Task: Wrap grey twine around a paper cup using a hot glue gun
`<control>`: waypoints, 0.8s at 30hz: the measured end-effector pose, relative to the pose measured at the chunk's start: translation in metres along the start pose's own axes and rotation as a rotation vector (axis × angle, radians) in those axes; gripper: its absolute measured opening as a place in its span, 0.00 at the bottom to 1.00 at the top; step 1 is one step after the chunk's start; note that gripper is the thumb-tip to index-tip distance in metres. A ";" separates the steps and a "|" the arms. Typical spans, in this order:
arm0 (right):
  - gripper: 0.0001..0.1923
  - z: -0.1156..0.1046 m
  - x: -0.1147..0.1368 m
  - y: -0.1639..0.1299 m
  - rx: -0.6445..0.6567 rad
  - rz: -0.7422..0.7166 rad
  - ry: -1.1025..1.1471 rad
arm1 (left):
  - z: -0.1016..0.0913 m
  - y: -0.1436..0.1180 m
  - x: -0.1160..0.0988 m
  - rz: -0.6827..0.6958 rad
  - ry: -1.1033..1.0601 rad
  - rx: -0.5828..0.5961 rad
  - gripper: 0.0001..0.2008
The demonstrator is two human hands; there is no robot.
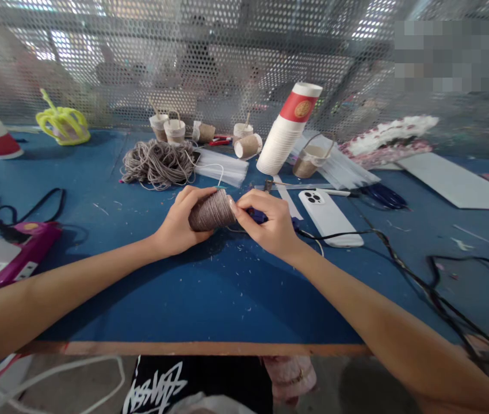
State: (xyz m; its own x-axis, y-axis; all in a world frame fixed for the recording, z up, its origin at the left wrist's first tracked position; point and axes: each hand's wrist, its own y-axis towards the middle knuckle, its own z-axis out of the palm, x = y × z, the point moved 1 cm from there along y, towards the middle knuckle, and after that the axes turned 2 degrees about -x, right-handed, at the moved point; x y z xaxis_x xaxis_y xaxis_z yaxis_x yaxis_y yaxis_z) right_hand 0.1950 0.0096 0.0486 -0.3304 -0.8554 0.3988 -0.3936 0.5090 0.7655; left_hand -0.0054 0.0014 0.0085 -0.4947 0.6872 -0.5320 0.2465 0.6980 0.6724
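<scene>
My left hand [179, 227] is wrapped round a cup-shaped piece [212, 211] wound closely with grey-brown cord, lying on its side above the blue table. My right hand [270, 221] is closed in a pinch at the right end of this cord-wrapped cup, thumb and fingertips touching its edge. Whatever lies between those fingertips is too small to make out. A bit of teal shows at the cup's upper edge, beside my left fingers. Behind the cup rests a tangled heap of grey-brown cord [158, 163].
A leaning stack of paper cups [285, 135] stands behind my right hand, near a white phone [331, 218]. Several small wrapped cups [174, 131] line the back by a perforated metal screen [227, 75]. Black cables [417, 276] cross the right side; a magenta power strip [29, 250] lies left.
</scene>
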 end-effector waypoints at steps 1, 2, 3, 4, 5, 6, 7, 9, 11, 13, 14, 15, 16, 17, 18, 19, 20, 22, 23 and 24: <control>0.11 0.000 0.000 -0.001 -0.002 -0.020 -0.029 | 0.000 0.000 0.000 -0.003 0.017 0.002 0.33; 0.10 0.000 0.000 -0.002 -0.004 -0.047 -0.063 | -0.001 -0.001 -0.001 -0.005 0.031 0.005 0.33; 0.10 0.001 0.000 -0.002 -0.004 -0.078 -0.097 | -0.001 -0.001 -0.001 -0.004 0.041 0.007 0.33; 0.10 0.001 0.000 -0.003 0.001 -0.108 -0.125 | -0.001 -0.001 -0.002 0.000 0.047 0.010 0.33; 0.10 0.001 0.000 -0.003 0.009 -0.128 -0.137 | -0.001 -0.001 -0.002 0.006 0.051 0.012 0.33; 0.10 0.001 0.000 -0.003 0.018 -0.135 -0.128 | -0.001 -0.002 -0.002 0.014 0.055 0.010 0.33; 0.10 0.001 0.001 -0.003 0.027 -0.125 -0.099 | -0.001 -0.002 -0.003 0.023 0.061 0.005 0.33; 0.10 0.001 0.001 -0.002 0.045 -0.068 -0.013 | -0.001 -0.003 -0.003 0.035 0.079 -0.010 0.32; 0.10 0.000 0.000 -0.001 0.062 -0.008 0.052 | -0.001 -0.003 -0.003 0.040 0.102 -0.025 0.32; 0.10 -0.001 0.000 -0.001 0.060 0.028 0.080 | -0.001 -0.004 -0.004 0.041 0.123 -0.031 0.32; 0.10 -0.002 0.000 -0.001 0.047 0.037 0.089 | -0.001 -0.003 -0.004 0.047 0.128 -0.033 0.32; 0.10 -0.003 0.000 -0.001 0.030 0.041 0.096 | -0.001 -0.003 -0.005 0.060 0.132 -0.034 0.32; 0.10 -0.003 0.000 0.000 0.014 0.044 0.105 | -0.001 -0.003 -0.006 0.079 0.136 -0.038 0.32; 0.10 -0.004 0.000 0.000 0.005 0.046 0.112 | -0.001 -0.003 -0.007 0.102 0.140 -0.042 0.32; 0.10 -0.004 0.001 -0.001 0.003 0.047 0.117 | 0.000 -0.003 -0.009 0.123 0.147 -0.046 0.32; 0.10 -0.004 0.001 -0.001 0.008 0.044 0.119 | 0.000 -0.003 -0.010 0.140 0.154 -0.051 0.32; 0.10 -0.004 0.001 -0.001 0.015 0.042 0.117 | 0.001 -0.003 -0.011 0.151 0.162 -0.054 0.32; 0.10 -0.003 0.002 -0.002 0.021 0.049 0.106 | 0.001 -0.003 -0.013 0.159 0.173 -0.059 0.33; 0.10 -0.002 0.002 -0.002 0.020 0.054 0.099 | 0.002 -0.003 -0.013 0.159 0.176 -0.059 0.33; 0.10 -0.002 0.002 -0.003 0.019 0.060 0.092 | 0.002 -0.003 -0.013 0.158 0.177 -0.059 0.33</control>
State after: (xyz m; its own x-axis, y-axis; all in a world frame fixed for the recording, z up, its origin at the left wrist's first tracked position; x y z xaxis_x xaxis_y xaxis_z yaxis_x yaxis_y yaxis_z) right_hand 0.1969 0.0059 0.0485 -0.2738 -0.8284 0.4887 -0.3921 0.5601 0.7297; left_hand 0.0023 -0.0098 0.0122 -0.5937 0.7373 -0.3224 0.2861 0.5679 0.7718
